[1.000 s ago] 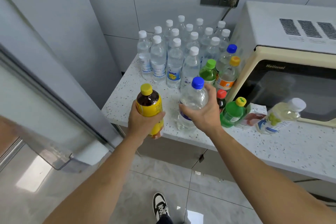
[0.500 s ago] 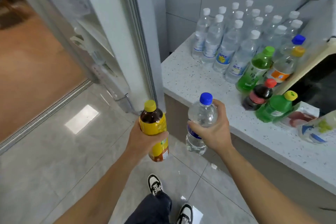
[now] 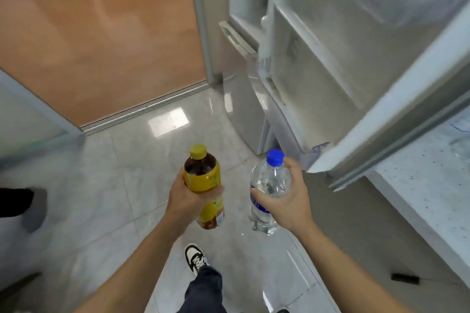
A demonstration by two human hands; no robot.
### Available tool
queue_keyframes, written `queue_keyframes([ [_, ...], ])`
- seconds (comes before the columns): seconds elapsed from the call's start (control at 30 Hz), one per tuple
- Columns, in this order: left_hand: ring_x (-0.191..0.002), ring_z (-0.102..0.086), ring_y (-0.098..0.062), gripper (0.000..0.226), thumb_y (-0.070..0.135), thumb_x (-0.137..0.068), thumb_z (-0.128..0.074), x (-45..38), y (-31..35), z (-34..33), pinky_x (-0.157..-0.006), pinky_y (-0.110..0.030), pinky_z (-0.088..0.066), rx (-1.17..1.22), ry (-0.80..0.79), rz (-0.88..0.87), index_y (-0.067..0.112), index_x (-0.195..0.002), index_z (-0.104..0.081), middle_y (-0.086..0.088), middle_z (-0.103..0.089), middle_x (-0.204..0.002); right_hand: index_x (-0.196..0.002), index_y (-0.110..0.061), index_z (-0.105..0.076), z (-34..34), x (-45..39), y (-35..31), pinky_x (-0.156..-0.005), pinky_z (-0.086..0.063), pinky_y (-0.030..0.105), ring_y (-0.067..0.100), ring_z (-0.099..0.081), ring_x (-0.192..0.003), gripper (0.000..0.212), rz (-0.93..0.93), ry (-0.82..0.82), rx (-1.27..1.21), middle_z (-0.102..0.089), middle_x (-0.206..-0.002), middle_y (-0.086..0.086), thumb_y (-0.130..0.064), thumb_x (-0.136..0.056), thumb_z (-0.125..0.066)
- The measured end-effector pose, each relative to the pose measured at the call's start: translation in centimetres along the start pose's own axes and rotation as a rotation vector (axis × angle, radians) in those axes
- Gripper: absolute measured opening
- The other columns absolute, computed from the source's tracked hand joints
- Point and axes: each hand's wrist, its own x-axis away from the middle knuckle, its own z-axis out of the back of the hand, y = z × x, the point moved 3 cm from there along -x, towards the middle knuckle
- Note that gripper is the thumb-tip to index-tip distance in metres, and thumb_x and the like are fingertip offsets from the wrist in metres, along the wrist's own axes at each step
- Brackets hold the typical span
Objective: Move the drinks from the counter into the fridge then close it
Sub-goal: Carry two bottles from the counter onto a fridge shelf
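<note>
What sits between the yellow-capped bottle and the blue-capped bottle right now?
Nothing solid: in the head view only bare grey floor tile shows in the gap between the yellow-capped bottle and the blue-capped bottle.

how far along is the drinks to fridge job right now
Early to midway, by this frame. Done: the fridge door already stands open. In hand: the left hand grips a yellow-capped tea bottle and the right hand grips a blue-capped water bottle, both held over the tiled floor, not yet in the fridge. Left: shelve these two, carry over whatever remains on the counter, mostly out of view, then close the door.
</note>
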Motion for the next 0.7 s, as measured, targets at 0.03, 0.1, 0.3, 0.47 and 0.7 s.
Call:
queue_keyframes([
  [0.03,-0.098,-0.071,-0.02,0.083,0.039,-0.041,-0.091,-1.5,0.3,1.7,-0.085,-0.048,-0.059,0.011,0.017,-0.004,0.034,-0.118,-0.062,0.003,-0.073,-0.108,-0.117,-0.044,-0.048,-1.9,-1.2,-0.6,-0.093,-0.045,0.02,0.002,-0.059,-0.109,0.074,0.006,-0.002,-0.001,-0.057,-0.113,-0.026,-0.018,-0.062,-0.09],
  [0.1,-0.097,-0.071,-0.018,0.083,0.04,-0.041,-0.091,-4.3,1.2,4.9,-0.084,-0.047,-0.059,0.019,0.047,-0.02,0.033,-0.119,-0.062,0.005,-0.073,-0.107,-0.115,-0.048,-0.047,-5.7,-3.5,-2.1,-0.092,-0.047,0.024,0.003,-0.06,-0.107,0.075,0.008,-0.012,0.007,-0.058,-0.112,-0.027,-0.018,-0.062,-0.09],
  [0.3,-0.097,-0.07,-0.014,0.083,0.044,-0.041,-0.09,-12.7,5.7,12.3,-0.084,-0.045,-0.06,-0.001,0.074,-0.078,0.035,-0.119,-0.061,0.009,-0.072,-0.107,-0.113,-0.053,-0.045,-14.8,-10.2,-6.3,-0.093,-0.054,0.038,0.003,-0.062,-0.102,0.076,0.015,0.014,0.01,-0.059,-0.109,-0.029,-0.023,-0.061,-0.09],
  [0.47,-0.096,-0.071,-0.015,0.08,0.04,-0.044,-0.09,-20.1,9.3,14.3,-0.083,-0.044,-0.06,0.005,0.055,-0.109,0.032,-0.118,-0.062,0.008,-0.073,-0.105,-0.118,-0.049,-0.045,-19.3,-16.0,-8.2,-0.087,-0.05,0.023,-0.006,-0.059,-0.104,0.074,0.03,0.063,0.017,-0.055,-0.112,-0.035,-0.032,-0.06,-0.089],
  [0.7,-0.092,-0.072,-0.014,0.072,0.033,-0.049,-0.09,-32.6,14.0,12.6,-0.082,-0.041,-0.059,-0.02,-0.05,-0.143,0.029,-0.115,-0.063,0.006,-0.074,-0.102,-0.116,-0.058,-0.041,-23.0,-27.2,-7.9,-0.085,-0.052,0.027,-0.011,-0.058,-0.102,0.075,-0.018,0.174,0.012,-0.055,-0.111,-0.038,-0.044,-0.058,-0.085],
])
